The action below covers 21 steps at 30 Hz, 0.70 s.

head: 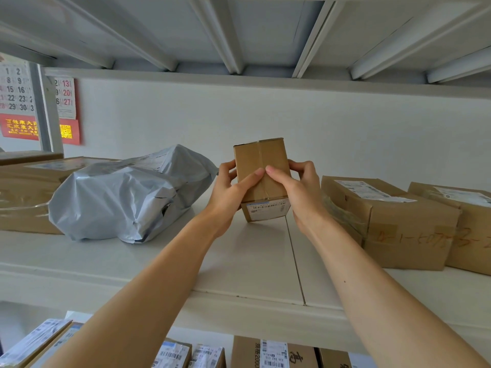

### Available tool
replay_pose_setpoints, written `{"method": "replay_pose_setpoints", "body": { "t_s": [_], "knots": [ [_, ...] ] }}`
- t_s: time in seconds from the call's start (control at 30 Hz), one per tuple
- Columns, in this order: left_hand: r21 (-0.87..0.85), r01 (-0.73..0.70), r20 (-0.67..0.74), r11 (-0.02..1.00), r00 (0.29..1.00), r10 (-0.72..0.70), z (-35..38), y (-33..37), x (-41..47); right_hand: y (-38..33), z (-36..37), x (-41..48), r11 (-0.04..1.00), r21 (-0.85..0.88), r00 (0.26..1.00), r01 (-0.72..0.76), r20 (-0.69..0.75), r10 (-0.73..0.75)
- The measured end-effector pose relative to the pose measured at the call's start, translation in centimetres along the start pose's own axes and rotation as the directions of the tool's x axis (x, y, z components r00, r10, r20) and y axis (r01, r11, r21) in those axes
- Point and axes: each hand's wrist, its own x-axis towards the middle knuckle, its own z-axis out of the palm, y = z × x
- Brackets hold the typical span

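Note:
A small brown cardboard box (261, 160) with a white barcode label on its near face is tilted over the white shelf (252, 261), only its lower near edge close to the board. My left hand (229, 192) grips its left side, thumb across the top. My right hand (295, 192) grips its right side, thumb meeting the left thumb at the taped seam.
A crumpled grey plastic mailer bag (127, 192) lies left of the box, with a taped carton (24, 192) beyond it. Two labelled cartons (393, 221) sit to the right. Another shelf (265, 75) hangs overhead. Several parcels (265, 354) fill the shelf below. A calendar (18, 99) hangs at left.

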Motion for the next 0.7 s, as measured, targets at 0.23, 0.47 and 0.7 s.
{"method": "replay_pose_setpoints", "body": {
  "t_s": [0.23,0.47,0.7],
  "knots": [
    [0.018,0.027,0.047,0.999,0.999,-0.027,-1.2,0.5,0.2,-0.4,-1.1,0.8,0.984,0.154,0.996,-0.088,0.048,0.081],
    [0.088,0.011,0.135,0.996,0.991,-0.023,-2.0,0.5,0.5,-1.1,-2.0,0.5,0.957,0.266,0.985,-0.116,0.157,0.076],
    [0.161,-0.039,0.05,0.986,0.998,0.032,-1.5,0.7,0.6,-1.1,-1.5,0.3,0.973,0.204,0.955,-0.104,0.292,0.041]
  ]
}}
